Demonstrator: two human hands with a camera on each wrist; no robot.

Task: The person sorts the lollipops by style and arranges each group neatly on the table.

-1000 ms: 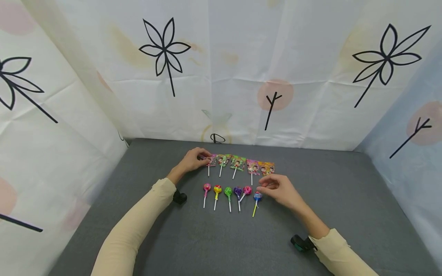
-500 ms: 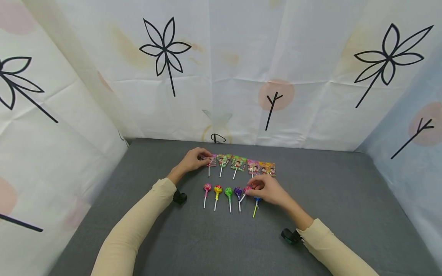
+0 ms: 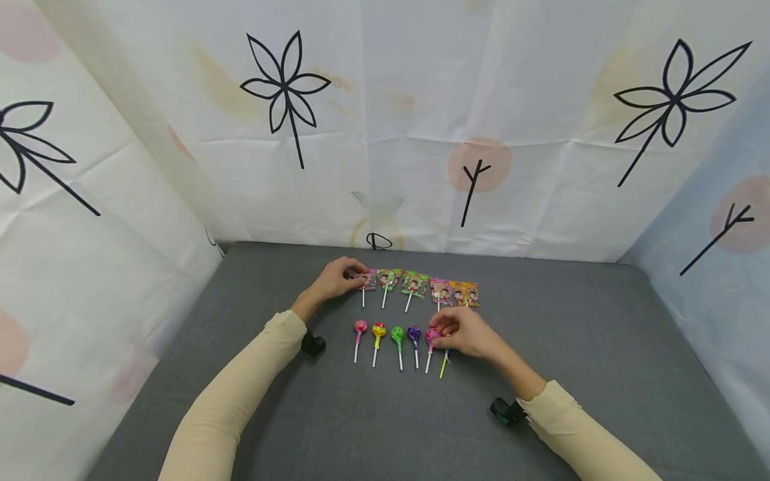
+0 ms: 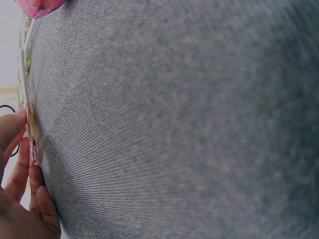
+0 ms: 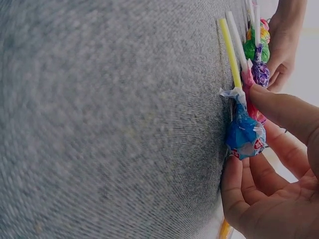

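Observation:
My right hand (image 3: 466, 332) pinches the round pink lollipop (image 3: 430, 349) between thumb and fingers, its white stick toward me. Close beside it, a blue lollipop (image 5: 244, 134) with a yellow stick is partly covered by that hand in the head view. Left of these lie a purple lollipop (image 3: 414, 333), a green one (image 3: 398, 335), a yellow one (image 3: 379, 330) and another pink one (image 3: 360, 326), in a row. At the back, my left hand (image 3: 337, 277) holds the edges of a flat pink-wrapped lollipop (image 3: 369, 280) with thumb and fingers.
The back row continues with flat lollipops in green (image 3: 388, 276), green (image 3: 415, 283), pink (image 3: 441, 291) and orange (image 3: 466, 294) wrappers. A grey cloth-covered table (image 3: 373, 427) lies beneath. Patterned white curtains (image 3: 409, 80) stand behind and at the sides.
My right hand has moved left from above the blue lollipop to the round pink one. That lollipop's stick has swung from slanting across the purple one to nearly parallel. My left hand stays put.

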